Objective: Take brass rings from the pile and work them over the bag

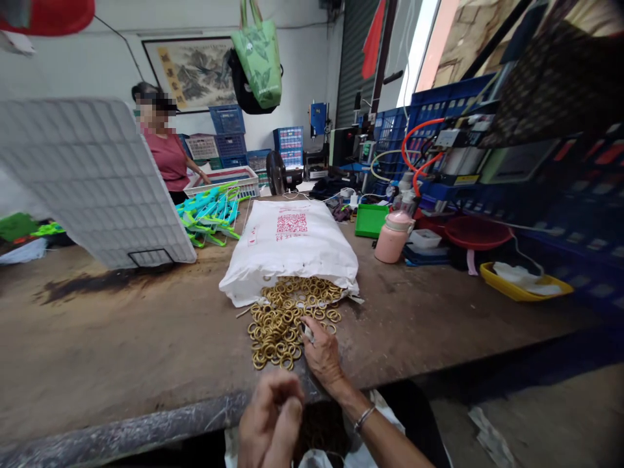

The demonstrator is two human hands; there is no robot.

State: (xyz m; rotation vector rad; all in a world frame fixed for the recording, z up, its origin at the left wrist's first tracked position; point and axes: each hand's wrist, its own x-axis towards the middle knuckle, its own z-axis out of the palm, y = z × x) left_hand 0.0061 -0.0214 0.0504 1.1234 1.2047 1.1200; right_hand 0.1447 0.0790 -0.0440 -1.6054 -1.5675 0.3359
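Rings [279, 325] lie beside right fingers [314, 326]; perhaps touching.

We see the left hand [270, 419], blurred, with curled fingers [279, 385]; the right hand [322, 354] extends beyond it, fingers bent, forearm [387, 432] slanting inward.

The white sack [312, 250] on the desk [419, 318] bore red print: a square QR code [292, 223], a row of large characters [279, 238] directly below it, a fainter line above, and a small outlined mark [252, 236] to the left. The characters were too small to be read with certainty. The framed picture [207, 68] on the wall carried a column of dark characters on a yellow strip [174, 79], likewise illegible. A yellow label [466, 179] on the machine [455, 159] at right showed no readable wording.
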